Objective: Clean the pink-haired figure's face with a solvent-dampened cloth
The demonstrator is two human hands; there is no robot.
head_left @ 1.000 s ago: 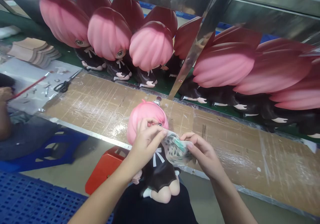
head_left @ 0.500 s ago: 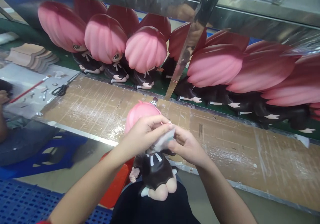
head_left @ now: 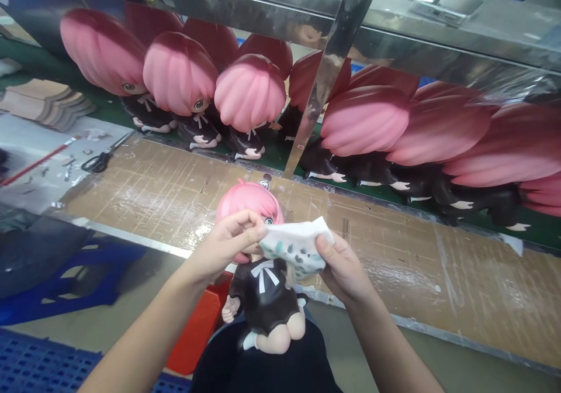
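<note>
Sitting on the person's lap, a pink-haired figurine (head_left: 263,276) in a black dress with a white ribbon faces the camera, its bare legs tucked under it at the lower edge of the dress. Its head rises in front of the near edge of the scratched brown workbench (head_left: 394,247). Both hands meet at the doll's face. The left hand (head_left: 223,247) pinches 1 end of a white cloth with grey-green smudges (head_left: 295,245) between thumb and fingers, right against the doll's eye and cheek. The right hand (head_left: 344,267) grips the other end of the same cloth, thumb on top, fingers curled beneath it. The cloth stretches between the 2 hands and covers the right part of the doll's face.

Beyond the bench, a green belt (head_left: 280,150) carries a row of the same pink-haired figurines (head_left: 249,97), heads large and close to the lens, running off to the right under a shiny metal shelf (head_left: 438,42). A slanted metal post (head_left: 324,83) stands between them. At far left, black-handled scissors (head_left: 99,160) and a red-handled brush (head_left: 39,160) lie on a grey sheet, with a stack of tan card pieces (head_left: 48,105) behind. Below the bench, a red stool (head_left: 197,334) sits just beside the person's knee, a blue stool (head_left: 79,276) stands to the left, and a blue grid mat (head_left: 39,369) covers the floor corner.
</note>
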